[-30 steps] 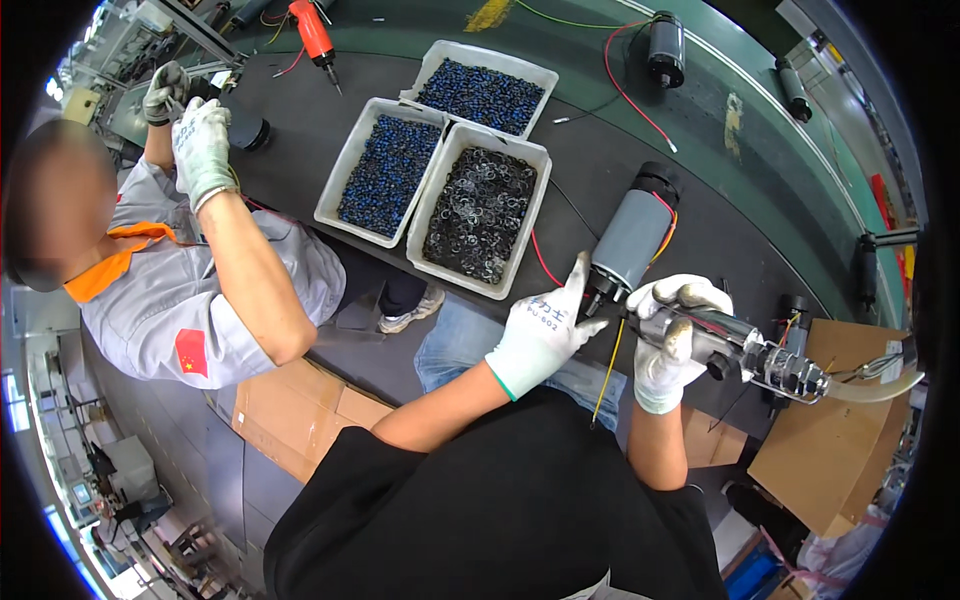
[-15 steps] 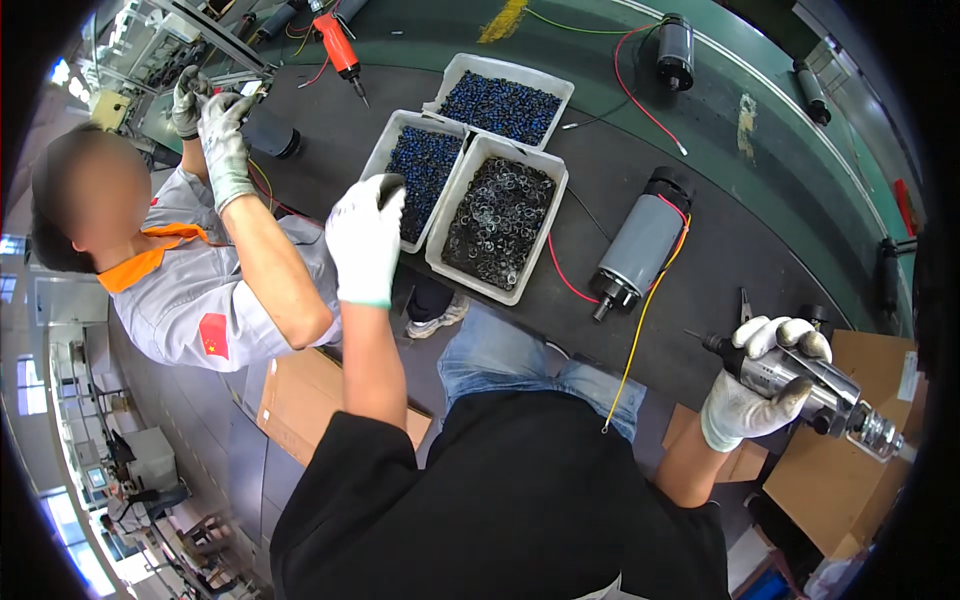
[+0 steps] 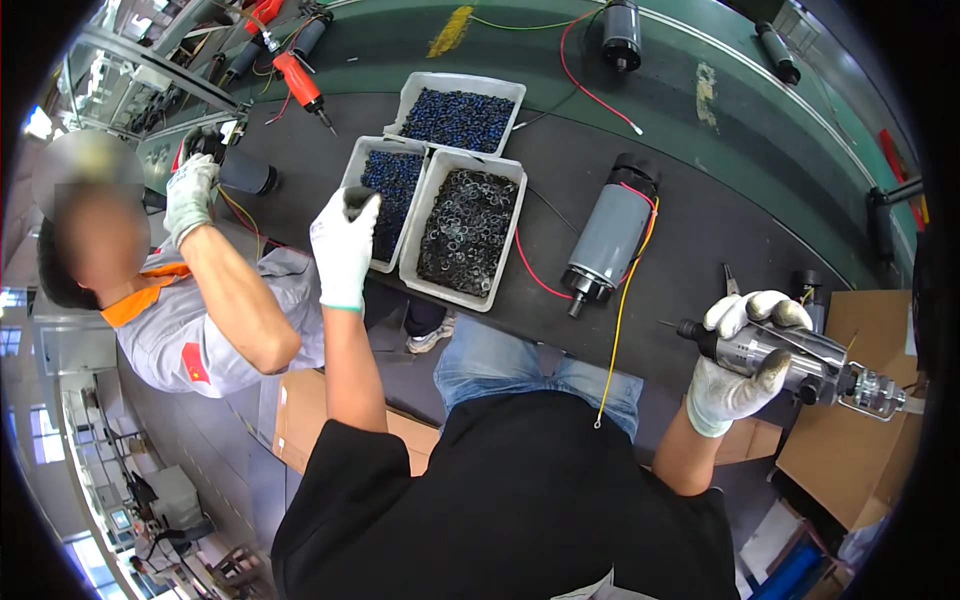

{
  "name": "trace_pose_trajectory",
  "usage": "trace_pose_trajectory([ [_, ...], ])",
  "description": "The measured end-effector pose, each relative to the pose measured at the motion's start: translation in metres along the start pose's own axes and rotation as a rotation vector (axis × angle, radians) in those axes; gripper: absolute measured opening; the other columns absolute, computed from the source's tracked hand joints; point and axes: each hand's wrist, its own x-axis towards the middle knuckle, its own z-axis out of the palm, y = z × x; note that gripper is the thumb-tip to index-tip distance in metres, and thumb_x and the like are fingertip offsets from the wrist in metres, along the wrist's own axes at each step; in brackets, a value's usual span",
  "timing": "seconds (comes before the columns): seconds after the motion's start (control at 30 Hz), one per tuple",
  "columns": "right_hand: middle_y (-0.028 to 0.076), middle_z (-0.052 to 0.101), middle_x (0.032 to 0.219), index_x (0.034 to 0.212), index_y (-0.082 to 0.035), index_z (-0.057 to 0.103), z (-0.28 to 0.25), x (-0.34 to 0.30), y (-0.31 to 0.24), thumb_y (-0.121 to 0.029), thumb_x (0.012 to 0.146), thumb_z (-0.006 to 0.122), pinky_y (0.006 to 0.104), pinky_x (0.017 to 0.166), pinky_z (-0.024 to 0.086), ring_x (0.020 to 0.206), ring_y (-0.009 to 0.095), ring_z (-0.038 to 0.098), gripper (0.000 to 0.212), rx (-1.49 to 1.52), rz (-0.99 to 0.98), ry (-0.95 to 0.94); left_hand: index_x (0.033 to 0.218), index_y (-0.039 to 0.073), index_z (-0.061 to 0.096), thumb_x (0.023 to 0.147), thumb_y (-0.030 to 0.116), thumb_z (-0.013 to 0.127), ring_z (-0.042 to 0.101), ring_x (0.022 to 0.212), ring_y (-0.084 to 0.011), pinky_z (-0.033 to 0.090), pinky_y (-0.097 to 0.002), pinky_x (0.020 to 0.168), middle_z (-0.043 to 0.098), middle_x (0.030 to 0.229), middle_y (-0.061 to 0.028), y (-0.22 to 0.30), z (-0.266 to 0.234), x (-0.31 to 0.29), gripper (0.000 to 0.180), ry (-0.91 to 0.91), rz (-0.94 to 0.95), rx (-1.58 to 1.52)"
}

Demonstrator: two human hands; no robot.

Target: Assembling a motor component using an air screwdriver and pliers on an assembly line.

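Note:
My left hand (image 3: 343,245), in a white glove with dark fingertips, is raised at the near left side of the parts bins. Its fingers are curled together in a pinch; whatever lies between them is hidden. Beside it a white bin (image 3: 352,180) holds small blue-and-black parts. A second white bin (image 3: 516,215) contains dark and clear rings. My right hand (image 3: 735,385), gloved too, is wrapped round a silver air tool (image 3: 750,352) whose thin tip points left. Between my hands a grey cylindrical motor (image 3: 608,238) lies on the bench, with red and yellow wires.
Another white bin (image 3: 518,95) of blue-and-black parts stands behind. A red electric screwdriver (image 3: 298,82) is at the back left. On my left a co-worker (image 3: 225,320) in grey handles another motor (image 3: 248,172). Cardboard boxes (image 3: 815,460) stand at right. A motor (image 3: 621,40) sits farther back.
The view has shifted, so the bins and motor appear farther left. My left hand stays pinched near the bins, and my right still grips the air tool. The co-worker's hands have moved lower.

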Motion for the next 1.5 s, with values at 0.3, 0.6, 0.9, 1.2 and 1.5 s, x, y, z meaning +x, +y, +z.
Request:
trace_pose_trajectory([
  [0.3, 0.013, 0.063, 0.117, 0.144, -0.007, 0.059, 0.041, 0.037, -0.023, -0.046, 0.103, 0.067, 0.0420, 0.062, 0.050, 0.074, 0.023, 0.059, 0.057, 0.611, 0.025, -0.182, 0.110, 0.000, 0.068, 0.087, -0.003, 0.071, 0.071, 0.081, -0.0232, 0.059, -0.0288, 0.070, 0.072, 0.104, -0.0166, 0.181, 0.046, -0.133, 0.023, -0.213, -0.347, -1.805],
  [0.6, 0.013, 0.063, 0.118, 0.148, -0.008, 0.057, 0.033, 0.031, -0.021, -0.050, 0.106, 0.063, 0.0435, 0.065, 0.053, 0.077, 0.024, 0.061, 0.059, 0.601, 0.021, -0.261, 0.106, -0.001, 0.069, 0.080, -0.008, 0.077, 0.071, 0.076, -0.0229, 0.055, -0.0291, 0.064, 0.073, 0.096, -0.0182, 0.205, 0.062, -0.154, 0.028, -0.496, -0.603, -1.958],
  [0.9, 0.013, 0.062, 0.117, 0.144, -0.010, 0.059, 0.037, 0.023, -0.013, -0.052, 0.104, 0.065, 0.0426, 0.064, 0.054, 0.079, 0.025, 0.063, 0.058, 0.601, 0.013, -0.220, 0.102, -0.005, 0.069, 0.078, -0.008, 0.078, 0.070, 0.073, -0.0186, 0.054, -0.0284, 0.063, 0.073, 0.094, -0.0177, 0.204, 0.057, -0.150, 0.026, -0.523, -0.609, -1.746],
  [1.2, 0.015, 0.063, 0.115, 0.144, -0.009, 0.056, 0.039, 0.017, -0.009, -0.049, 0.104, 0.066, 0.0439, 0.066, 0.057, 0.081, 0.026, 0.066, 0.057, 0.591, 0.017, -0.200, 0.109, -0.004, 0.075, 0.077, 0.001, 0.085, 0.071, 0.072, -0.0182, 0.056, -0.0294, 0.065, 0.076, 0.095, -0.0143, 0.196, 0.051, -0.149, 0.034, -0.575, -0.590, -1.574],
  [1.5, 0.019, 0.063, 0.114, 0.133, -0.004, 0.054, 0.025, 0.006, 0.007, -0.044, 0.100, 0.074, 0.0439, 0.072, 0.061, 0.085, 0.026, 0.068, 0.055, 0.493, -0.010, -0.168, 0.160, 0.000, 0.041, 0.090, 0.024, 0.081, 0.070, 0.066, -0.0186, 0.056, -0.0323, 0.062, 0.076, 0.100, -0.0152, 0.182, 0.080, -0.149, 0.084, -0.444, 0.244, -0.072],
])
